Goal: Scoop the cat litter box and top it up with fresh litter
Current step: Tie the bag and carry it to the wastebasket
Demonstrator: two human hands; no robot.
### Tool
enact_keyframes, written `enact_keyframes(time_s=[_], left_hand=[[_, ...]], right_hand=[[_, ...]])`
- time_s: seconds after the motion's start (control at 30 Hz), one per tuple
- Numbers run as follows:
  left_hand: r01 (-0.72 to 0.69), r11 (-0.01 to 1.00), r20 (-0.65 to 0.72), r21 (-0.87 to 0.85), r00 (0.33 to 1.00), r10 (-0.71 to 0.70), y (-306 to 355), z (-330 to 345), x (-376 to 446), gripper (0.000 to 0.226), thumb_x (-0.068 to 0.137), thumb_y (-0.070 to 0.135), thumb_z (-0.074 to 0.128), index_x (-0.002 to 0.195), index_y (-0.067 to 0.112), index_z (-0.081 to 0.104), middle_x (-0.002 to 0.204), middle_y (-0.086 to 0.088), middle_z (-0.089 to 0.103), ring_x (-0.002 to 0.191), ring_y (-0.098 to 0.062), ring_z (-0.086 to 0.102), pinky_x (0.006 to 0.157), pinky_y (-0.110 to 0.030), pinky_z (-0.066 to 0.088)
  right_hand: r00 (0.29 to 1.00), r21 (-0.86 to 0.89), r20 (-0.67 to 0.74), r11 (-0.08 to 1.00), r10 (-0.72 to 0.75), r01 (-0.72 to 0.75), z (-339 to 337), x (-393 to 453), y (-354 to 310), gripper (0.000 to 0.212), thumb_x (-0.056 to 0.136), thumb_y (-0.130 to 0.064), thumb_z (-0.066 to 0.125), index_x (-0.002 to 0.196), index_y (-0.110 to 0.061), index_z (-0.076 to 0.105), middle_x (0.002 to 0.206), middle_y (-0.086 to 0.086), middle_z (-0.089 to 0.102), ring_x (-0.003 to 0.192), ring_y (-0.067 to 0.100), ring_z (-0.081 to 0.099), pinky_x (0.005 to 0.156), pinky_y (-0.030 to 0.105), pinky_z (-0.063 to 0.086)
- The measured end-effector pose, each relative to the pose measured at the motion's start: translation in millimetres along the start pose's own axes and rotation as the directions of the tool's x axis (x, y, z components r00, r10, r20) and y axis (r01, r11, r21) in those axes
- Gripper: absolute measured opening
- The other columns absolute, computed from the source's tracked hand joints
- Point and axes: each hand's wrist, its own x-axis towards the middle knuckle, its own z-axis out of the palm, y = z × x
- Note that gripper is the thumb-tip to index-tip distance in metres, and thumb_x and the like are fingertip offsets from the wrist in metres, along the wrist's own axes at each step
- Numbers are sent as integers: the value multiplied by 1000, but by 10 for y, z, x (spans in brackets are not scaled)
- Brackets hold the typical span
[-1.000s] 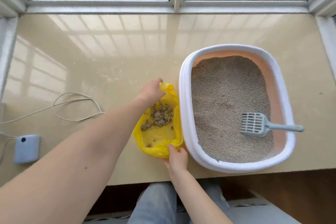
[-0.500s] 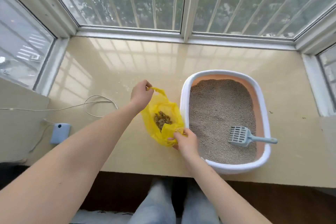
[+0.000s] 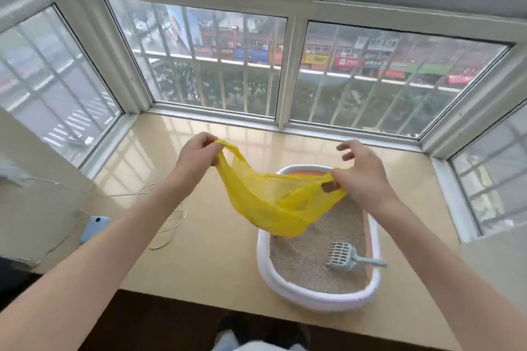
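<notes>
A yellow plastic bag (image 3: 268, 208) hangs in the air above the sill, stretched between both hands. My left hand (image 3: 196, 155) grips its left handle. My right hand (image 3: 362, 177) pinches the right handle with thumb and forefinger while the other fingers spread out. Below the bag sits the white-rimmed litter box (image 3: 263, 262), filled with beige litter (image 3: 308, 259). A pale blue slotted scoop (image 3: 346, 258) lies on the litter at the near right. The bag hides the far left part of the box, and its contents cannot be seen.
The beige window sill (image 3: 216, 251) ends in a front edge close to me. A white cable (image 3: 168, 225) loops on the sill at the left, beside a small blue device (image 3: 94, 228). Barred windows (image 3: 216, 65) close off the back and both sides.
Both hands lifted the yellow bag off the sill and pulled its handles apart. It now hangs partly over the litter box. The view tilted up toward the windows.
</notes>
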Motion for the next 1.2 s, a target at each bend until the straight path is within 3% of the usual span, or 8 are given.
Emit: enact_keyframes(time_s=[0.13,0.27,0.47,0.6,0.73,0.83,0.97,1.2], left_hand=[[-35,997,-51,-62,998,32,95,165,-277,13,78,26,54,80,13,57,72,1,51,72,-17,48,70,-31,44],[120,993,91,-17,989,-118,10,411,-474,14,87,17,52,74,12,54,73,-1,59,80,-22,51,71,-29,40],[-91,979,312,-181,939,145,524,714,-673,36,76,14,61,110,20,51,67,1,55,70,-14,54,71,-26,42],[-310,950,577,26,781,239,809,1106,-790,25,78,8,71,96,23,62,65,6,46,62,-8,44,58,-19,39],[-384,901,565,201,797,214,785,1316,-759,14,87,14,63,75,6,60,58,4,52,58,-11,51,63,-35,46],[-423,887,541,186,797,267,805,1316,-731,20,91,15,60,78,-1,62,60,-2,53,55,-10,50,61,-31,41],[-424,903,603,72,740,299,899,1349,-795,18,88,19,62,82,2,66,63,-2,52,58,-10,48,61,-29,41],[-521,853,584,19,699,414,1065,1169,-829,25,82,0,63,101,14,58,58,2,37,55,-12,35,52,-19,30]], right_hand=[[975,270,-153,942,-162,199,-298,-122,-33,26,81,-1,60,102,-17,61,94,9,58,70,27,62,53,18,50],[995,152,-66,985,-76,86,-155,-205,208,25,80,2,58,100,-13,60,96,8,48,78,32,59,53,11,43],[958,248,-52,925,-283,286,-426,-249,-160,19,85,4,50,97,-10,54,89,13,47,68,30,66,62,44,54],[881,218,-41,857,-471,468,-485,-279,-464,21,86,10,43,97,-4,53,90,19,49,53,17,59,48,28,48],[824,75,-153,825,-546,560,-573,-250,-350,20,86,5,49,102,-5,57,92,6,55,60,1,55,54,12,42],[876,8,-199,893,-439,449,-571,-303,74,35,84,-27,62,119,-21,57,107,-4,57,87,6,62,71,17,51],[955,347,156,919,-254,187,-230,-479,454,46,74,-54,70,117,-49,55,110,-18,65,103,2,61,86,22,50],[997,624,-17,780,79,-52,245,-273,677,28,88,-38,57,107,-19,65,101,9,71,98,29,66,92,52,50]])
